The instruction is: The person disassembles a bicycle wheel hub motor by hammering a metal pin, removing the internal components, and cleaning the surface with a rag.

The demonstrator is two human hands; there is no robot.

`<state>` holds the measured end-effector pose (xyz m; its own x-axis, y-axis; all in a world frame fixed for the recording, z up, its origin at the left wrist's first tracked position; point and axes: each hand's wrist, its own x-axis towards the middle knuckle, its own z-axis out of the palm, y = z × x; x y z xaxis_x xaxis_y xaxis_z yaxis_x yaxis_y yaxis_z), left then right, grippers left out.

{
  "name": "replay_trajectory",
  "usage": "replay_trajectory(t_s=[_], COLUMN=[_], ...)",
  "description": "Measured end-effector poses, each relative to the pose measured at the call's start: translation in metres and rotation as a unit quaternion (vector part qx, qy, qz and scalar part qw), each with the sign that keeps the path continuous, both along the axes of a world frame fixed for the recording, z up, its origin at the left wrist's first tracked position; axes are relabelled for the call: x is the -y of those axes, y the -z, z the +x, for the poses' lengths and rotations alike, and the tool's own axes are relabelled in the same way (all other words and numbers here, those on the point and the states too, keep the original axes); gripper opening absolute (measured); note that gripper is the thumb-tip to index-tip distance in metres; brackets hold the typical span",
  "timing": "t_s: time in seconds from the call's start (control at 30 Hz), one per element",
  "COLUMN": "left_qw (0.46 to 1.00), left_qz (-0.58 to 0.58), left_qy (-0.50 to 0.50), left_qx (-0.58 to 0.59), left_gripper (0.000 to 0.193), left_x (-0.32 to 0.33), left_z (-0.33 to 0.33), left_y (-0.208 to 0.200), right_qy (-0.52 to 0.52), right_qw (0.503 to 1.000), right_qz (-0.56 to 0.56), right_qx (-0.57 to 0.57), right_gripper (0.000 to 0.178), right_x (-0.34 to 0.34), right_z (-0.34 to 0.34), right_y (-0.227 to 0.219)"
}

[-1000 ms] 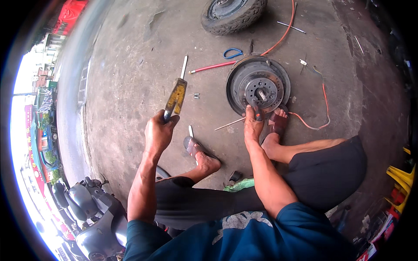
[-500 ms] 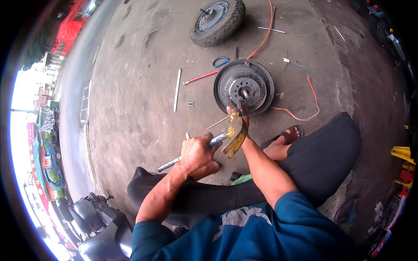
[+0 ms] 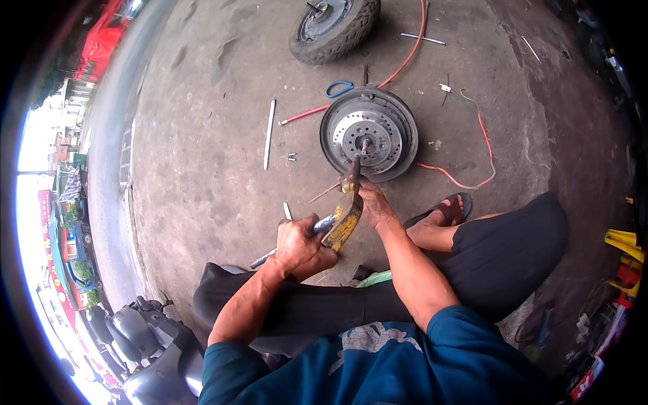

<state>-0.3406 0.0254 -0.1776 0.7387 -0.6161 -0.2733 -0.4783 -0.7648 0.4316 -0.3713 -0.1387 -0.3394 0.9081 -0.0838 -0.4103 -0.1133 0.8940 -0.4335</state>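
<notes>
My left hand (image 3: 297, 241) is closed round the metal handle of a claw hammer (image 3: 345, 226) with worn yellow paint. The hammer's head lies just left of my right hand (image 3: 375, 202), its upper end by the near side of the wheel hub. My right hand is closed, its fingertips partly hidden behind the hammer head. From there a thin metal rod (image 3: 324, 194) sticks out to the left, moving with this hand; its other end is hidden. The round wheel hub (image 3: 402, 121), with a ring of holes and a central axle, lies flat on the ground.
Beyond the hub lies a wheel with a tyre (image 3: 351, 34). An orange hose (image 3: 405, 57), blue-handled tool (image 3: 339, 88), white stick (image 3: 268, 133) and orange cable (image 3: 483, 135) are on the ground. A scooter (image 3: 152, 344) stands at lower left; my sandalled foot (image 3: 449, 210) is right.
The hammer and both hands have shifted slightly left and down. My right hand has drawn back from the hub's rim, and the hammer head now covers less of its fingers. The view has also shifted.
</notes>
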Motion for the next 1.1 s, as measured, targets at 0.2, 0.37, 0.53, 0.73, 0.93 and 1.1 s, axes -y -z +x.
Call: replay_trajectory(t_s=[0.2,0.37,0.53,0.73,0.93,1.1], left_qw=[0.999,0.993,0.975,0.915,0.881,0.875], left_qz=[-0.015,-0.096,-0.168,-0.224,-0.266,-0.226], left_qy=[-0.038,-0.020,-0.134,-0.332,-0.391,-0.422], left_qx=[0.012,0.061,0.054,-0.051,-0.017,-0.074], left_gripper=[0.012,0.017,0.013,0.029,0.018,0.026], left_x=[-0.008,-0.011,0.013,0.028,0.007,-0.007], left_z=[-0.001,0.035,0.054,0.013,0.000,0.022], left_y=[0.024,0.000,-0.046,-0.016,0.018,0.033], right_qy=[0.075,0.110,0.099,0.116,0.058,0.030], right_qw=[0.977,0.974,0.960,0.945,0.968,0.977], right_qz=[0.196,0.152,0.253,0.277,0.221,0.195], right_qx=[-0.040,-0.124,-0.067,-0.130,-0.105,-0.086], right_gripper=[0.041,0.037,0.034,0.029,0.030,0.033], right_x=[-0.003,-0.023,-0.034,-0.044,-0.053,-0.051], right_z=[0.025,0.051,0.069,0.105,0.122,0.140], right_y=[0.030,0.029,0.002,0.007,0.011,0.006])
